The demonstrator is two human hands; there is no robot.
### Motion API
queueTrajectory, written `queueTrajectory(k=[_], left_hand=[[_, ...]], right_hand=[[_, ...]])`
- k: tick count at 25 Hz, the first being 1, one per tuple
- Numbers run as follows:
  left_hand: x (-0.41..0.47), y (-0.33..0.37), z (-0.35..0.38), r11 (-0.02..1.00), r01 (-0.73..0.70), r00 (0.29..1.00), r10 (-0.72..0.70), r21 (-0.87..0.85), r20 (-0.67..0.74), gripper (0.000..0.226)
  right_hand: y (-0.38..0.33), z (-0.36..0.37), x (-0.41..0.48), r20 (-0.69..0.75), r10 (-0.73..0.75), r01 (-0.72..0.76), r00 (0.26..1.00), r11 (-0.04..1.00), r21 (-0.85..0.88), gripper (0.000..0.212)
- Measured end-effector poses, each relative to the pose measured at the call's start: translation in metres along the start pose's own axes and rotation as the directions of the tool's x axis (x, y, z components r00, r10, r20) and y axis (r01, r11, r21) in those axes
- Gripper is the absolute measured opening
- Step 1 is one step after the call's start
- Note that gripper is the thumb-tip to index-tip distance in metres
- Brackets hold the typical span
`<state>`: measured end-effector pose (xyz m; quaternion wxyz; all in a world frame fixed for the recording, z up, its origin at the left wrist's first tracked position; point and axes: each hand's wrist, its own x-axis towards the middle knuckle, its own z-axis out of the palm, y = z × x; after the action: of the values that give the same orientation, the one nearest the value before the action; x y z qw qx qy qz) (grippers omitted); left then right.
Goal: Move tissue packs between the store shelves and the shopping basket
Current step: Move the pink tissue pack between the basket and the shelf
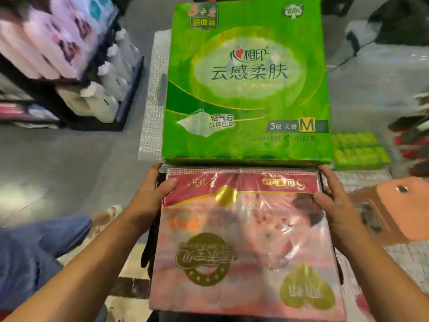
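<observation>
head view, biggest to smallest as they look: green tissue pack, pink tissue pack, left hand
1-2. green tissue pack and pink tissue pack: look alike, and the pink is nearer, so unranked
3. left hand

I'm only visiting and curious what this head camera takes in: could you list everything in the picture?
green tissue pack: one, green, centre top, just beyond the pink one
pink tissue pack: one, pink and red, centre bottom, print upside down
basket: one, black, edge showing beside the pink tissue pack
shelf: one, black, upper left
white bottles: several, white, on the shelf
pink packs: several, pink, blurred, top left on the shelf
yellow-green packs: a few, right of the green tissue pack
orange flap: one, orange-brown, right edge
blue trouser leg: one, lower left
left hand: grips the pink tissue pack's left side
right hand: grips its right side
</observation>
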<state>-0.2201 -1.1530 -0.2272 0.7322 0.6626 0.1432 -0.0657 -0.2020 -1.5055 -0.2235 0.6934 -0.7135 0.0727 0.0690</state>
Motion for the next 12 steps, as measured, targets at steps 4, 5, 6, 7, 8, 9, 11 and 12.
queueTrajectory(k=[4, 5, 6, 7, 8, 9, 11, 12], left_hand=[[-0.006, 0.001, -0.062, 0.997, 0.004, 0.981, -0.019, -0.075, -0.196, 0.090], [-0.004, 0.003, -0.081, 0.997, -0.002, 0.966, -0.019, -0.080, -0.257, 0.095], [-0.003, 0.004, -0.098, 0.997, -0.009, 0.957, -0.013, -0.074, -0.290, 0.097], [0.000, 0.006, -0.113, 0.998, -0.016, 0.949, -0.006, -0.068, -0.316, 0.092], [0.002, 0.008, -0.132, 0.997, -0.025, 0.937, -0.001, -0.071, -0.349, 0.084], [0.004, 0.013, -0.148, 0.996, -0.032, 0.919, -0.002, -0.080, -0.393, 0.076], [0.009, 0.020, -0.181, 0.992, -0.062, 0.870, -0.002, -0.112, -0.493, 0.076], [0.012, 0.023, -0.195, 0.986, -0.082, 0.850, -0.008, -0.147, -0.527, 0.080]], right_hand=[[-0.014, 0.070, 0.066, 0.197, -0.004, 0.020, 0.980, 0.997, -0.080, 0.079], [-0.017, 0.095, 0.084, 0.250, -0.004, 0.028, 0.968, 0.995, -0.094, 0.075], [-0.019, 0.116, 0.099, 0.298, 0.000, 0.034, 0.955, 0.993, -0.110, 0.072], [-0.022, 0.137, 0.111, 0.347, 0.008, 0.036, 0.938, 0.992, -0.120, 0.071], [-0.024, 0.161, 0.125, 0.396, 0.010, 0.040, 0.918, 0.992, -0.118, 0.072], [-0.027, 0.185, 0.140, 0.432, 0.013, 0.045, 0.902, 0.991, -0.124, 0.073], [-0.031, 0.235, 0.170, 0.504, 0.023, 0.050, 0.863, 0.990, -0.130, 0.075], [-0.034, 0.261, 0.182, 0.541, 0.024, 0.054, 0.841, 0.990, -0.128, 0.073]])
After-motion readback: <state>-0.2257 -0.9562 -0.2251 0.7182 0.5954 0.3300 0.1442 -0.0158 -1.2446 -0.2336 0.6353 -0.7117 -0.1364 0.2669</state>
